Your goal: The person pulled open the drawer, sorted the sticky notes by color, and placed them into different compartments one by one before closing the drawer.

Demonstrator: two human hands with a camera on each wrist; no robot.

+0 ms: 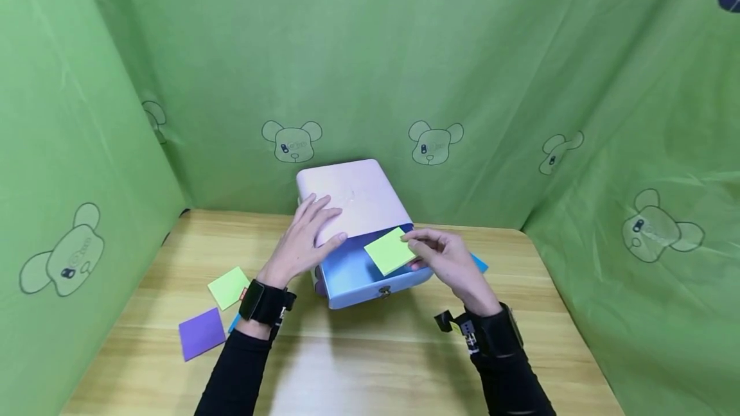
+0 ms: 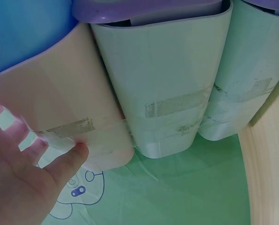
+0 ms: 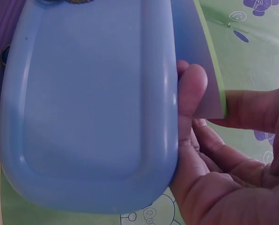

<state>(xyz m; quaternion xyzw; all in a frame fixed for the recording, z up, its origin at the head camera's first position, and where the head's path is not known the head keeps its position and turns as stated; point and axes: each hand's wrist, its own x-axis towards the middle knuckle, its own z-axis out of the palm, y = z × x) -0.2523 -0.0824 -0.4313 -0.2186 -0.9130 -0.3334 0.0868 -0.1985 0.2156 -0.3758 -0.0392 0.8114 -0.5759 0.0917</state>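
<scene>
A small drawer unit with a pale pink top casing (image 1: 358,194) stands at the back of the table. Its blue drawer (image 1: 352,275) is pulled out toward the front. My left hand (image 1: 303,236) rests with spread fingers on the casing's left part; in the left wrist view its thumb touches the pink casing (image 2: 64,93). My right hand (image 1: 448,259) pinches a yellow-green sticky note pad (image 1: 388,250) by its right edge, over the open drawer. In the right wrist view, fingers lie beside the drawer front (image 3: 88,103), and the pad (image 3: 212,65) shows edge-on.
On the wooden table (image 1: 370,364), to the left, lie another yellow-green pad (image 1: 229,287) and a purple pad (image 1: 201,334). A blue piece (image 1: 234,322) is partly hidden by the left wrist. Another blue piece (image 1: 480,263) shows behind the right hand. Green cloth (image 1: 370,82) walls surround the table.
</scene>
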